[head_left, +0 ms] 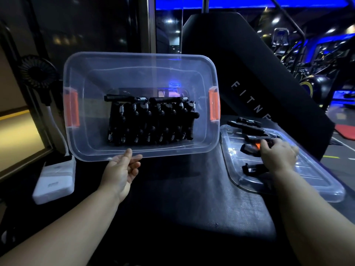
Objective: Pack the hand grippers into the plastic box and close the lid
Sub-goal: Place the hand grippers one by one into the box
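Through the head camera we see the plastic box (pixel 141 106) tipped up, so its open top faces us. It is clear, with an orange latch (pixel 214 106) at each end. Inside it the packed hand grippers (pixel 151 121) lie in tight black rows with shiny springs.

Our left hand (pixel 123 169) is at the near rim of the box, palm turned up. The arm reaches in from the lower left. The thumb lies on top of the rim and the fingers curl under it, so the hand pinches the rim.

To the right of the box, the clear lid (pixel 317 187) lies flat on the black mat (pixel 182 198). Our right hand (pixel 276 156) reaches out over the lid, back of the hand up. Its fingers curl down onto a loose hand gripper (pixel 251 148) and pinch it. More loose grippers (pixel 247 125) lie on the lid, farther from us.

Left of the box stands a small black fan (pixel 38 72). Below the box's left corner lies a white power bank (pixel 55 181). Behind the box, to the right, leans a black pad (pixel 249 83) with pale letters.
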